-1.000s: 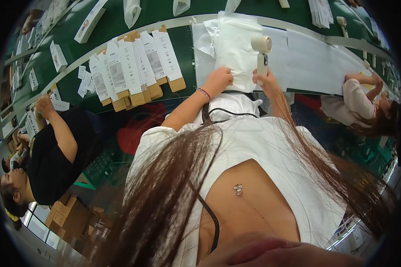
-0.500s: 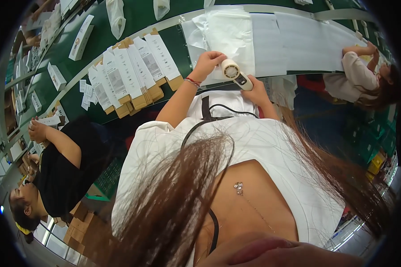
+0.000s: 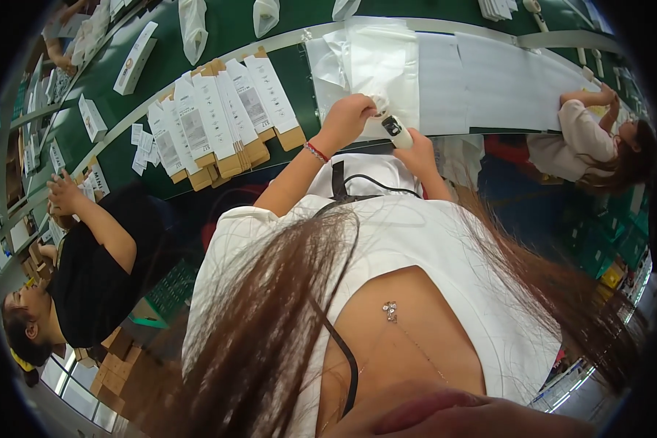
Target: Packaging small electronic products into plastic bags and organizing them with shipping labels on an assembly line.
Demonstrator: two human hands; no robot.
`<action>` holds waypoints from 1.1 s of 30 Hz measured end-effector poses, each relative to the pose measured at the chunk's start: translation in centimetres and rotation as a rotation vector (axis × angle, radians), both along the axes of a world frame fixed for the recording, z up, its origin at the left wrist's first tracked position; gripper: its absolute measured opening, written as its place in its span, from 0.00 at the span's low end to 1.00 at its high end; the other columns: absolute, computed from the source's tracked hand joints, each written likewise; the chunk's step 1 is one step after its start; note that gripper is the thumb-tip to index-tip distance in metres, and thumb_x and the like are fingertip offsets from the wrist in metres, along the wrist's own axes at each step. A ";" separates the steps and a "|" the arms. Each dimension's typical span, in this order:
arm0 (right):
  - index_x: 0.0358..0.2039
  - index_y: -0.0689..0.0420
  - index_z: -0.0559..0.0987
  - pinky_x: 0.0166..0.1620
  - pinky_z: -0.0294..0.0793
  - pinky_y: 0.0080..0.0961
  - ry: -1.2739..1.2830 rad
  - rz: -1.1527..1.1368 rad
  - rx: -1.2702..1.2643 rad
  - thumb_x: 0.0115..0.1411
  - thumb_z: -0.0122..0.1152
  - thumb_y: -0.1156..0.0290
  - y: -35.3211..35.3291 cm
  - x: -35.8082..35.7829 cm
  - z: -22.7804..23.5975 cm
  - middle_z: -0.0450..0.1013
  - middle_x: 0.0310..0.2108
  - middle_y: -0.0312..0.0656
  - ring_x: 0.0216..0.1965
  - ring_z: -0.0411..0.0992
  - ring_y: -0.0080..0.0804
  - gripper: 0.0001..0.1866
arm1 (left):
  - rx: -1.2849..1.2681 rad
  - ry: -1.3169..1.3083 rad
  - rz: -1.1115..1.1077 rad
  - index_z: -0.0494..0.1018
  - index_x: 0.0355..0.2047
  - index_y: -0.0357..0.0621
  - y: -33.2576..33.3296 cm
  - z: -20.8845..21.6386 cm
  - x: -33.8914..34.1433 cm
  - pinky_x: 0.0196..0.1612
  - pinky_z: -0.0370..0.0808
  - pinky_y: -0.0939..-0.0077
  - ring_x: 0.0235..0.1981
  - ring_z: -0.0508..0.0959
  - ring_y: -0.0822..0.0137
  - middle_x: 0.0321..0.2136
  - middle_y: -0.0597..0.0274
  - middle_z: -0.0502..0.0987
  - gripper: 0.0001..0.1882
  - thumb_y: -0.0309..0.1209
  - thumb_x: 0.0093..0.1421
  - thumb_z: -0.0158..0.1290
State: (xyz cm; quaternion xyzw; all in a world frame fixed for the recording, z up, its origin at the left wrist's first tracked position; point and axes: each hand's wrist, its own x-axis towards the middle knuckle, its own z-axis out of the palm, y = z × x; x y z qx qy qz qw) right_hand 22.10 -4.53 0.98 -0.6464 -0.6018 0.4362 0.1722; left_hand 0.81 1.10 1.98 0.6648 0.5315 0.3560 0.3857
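Note:
A cream handheld fan (image 3: 393,129) with a dark panel on its handle is held over the near edge of the green bench. Its handle sits in my right hand (image 3: 417,155), whose fingers are wrapped round the lower end. My left hand (image 3: 349,117) is closed at the fan's round head, and its fingers cover most of that head. Just beyond both hands lies a stack of clear plastic bags (image 3: 383,58).
Flattened white-and-brown cartons (image 3: 223,109) lie to the left, beside small paper slips (image 3: 146,148). White foam sheets (image 3: 489,80) cover the right side. Wrapped items (image 3: 192,29) rest on the far belt. Co-workers sit at left (image 3: 102,270) and right (image 3: 584,139).
My left hand has closed over the fan's head, whose round grille was visible before. The fan has shifted slightly. The left co-worker's hand has changed position.

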 end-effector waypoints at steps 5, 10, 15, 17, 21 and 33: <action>0.37 0.59 0.76 0.35 0.70 0.28 0.027 0.041 0.032 0.38 0.59 0.77 0.5 0.8 0.1 0.76 0.28 0.45 0.27 0.70 0.42 0.20 | -0.060 -0.083 0.056 0.75 0.27 0.35 0.5 0.0 -0.3 0.27 0.68 0.75 0.21 0.70 0.65 0.22 0.58 0.75 0.04 0.24 0.55 0.52; 0.37 0.57 0.77 0.35 0.70 0.28 0.095 0.193 0.141 0.39 0.58 0.79 1.3 1.7 1.0 0.76 0.30 0.43 0.28 0.71 0.43 0.20 | -0.312 -0.215 0.054 0.75 0.27 0.35 1.8 -0.5 -2.3 0.27 0.67 0.76 0.21 0.69 0.67 0.22 0.59 0.75 0.05 0.24 0.55 0.51; 0.38 0.56 0.77 0.36 0.70 0.27 0.114 0.263 0.195 0.40 0.58 0.81 2.9 1.1 1.8 0.76 0.33 0.42 0.31 0.72 0.41 0.20 | -0.493 -0.325 -0.066 0.75 0.28 0.35 2.2 -1.6 -3.6 0.27 0.67 0.76 0.21 0.68 0.67 0.22 0.59 0.74 0.05 0.24 0.55 0.51; 0.39 0.55 0.77 0.37 0.70 0.27 0.041 0.279 0.214 0.40 0.59 0.81 3.4 0.6 1.7 0.76 0.35 0.41 0.32 0.72 0.40 0.21 | -0.521 -0.369 -0.074 0.75 0.28 0.35 2.1 -2.3 -3.8 0.27 0.67 0.76 0.21 0.69 0.66 0.22 0.59 0.75 0.05 0.24 0.55 0.51; 0.45 0.55 0.76 0.38 0.70 0.26 0.033 0.327 0.270 0.41 0.59 0.82 3.7 -0.1 1.5 0.75 0.41 0.41 0.35 0.72 0.36 0.25 | -0.191 -0.064 0.035 0.74 0.27 0.36 1.5 -1.0 -3.5 0.28 0.68 0.74 0.22 0.70 0.63 0.22 0.58 0.75 0.04 0.24 0.55 0.51; 0.64 0.60 0.58 0.45 0.71 0.28 0.846 -0.284 -0.295 0.54 0.56 0.72 3.4 -2.4 6.2 0.55 0.64 0.46 0.44 0.71 0.37 0.36 | -0.166 -0.105 0.018 0.72 0.29 0.39 -1.3 6.4 1.8 0.29 0.69 0.73 0.21 0.71 0.62 0.23 0.59 0.75 0.02 0.23 0.57 0.49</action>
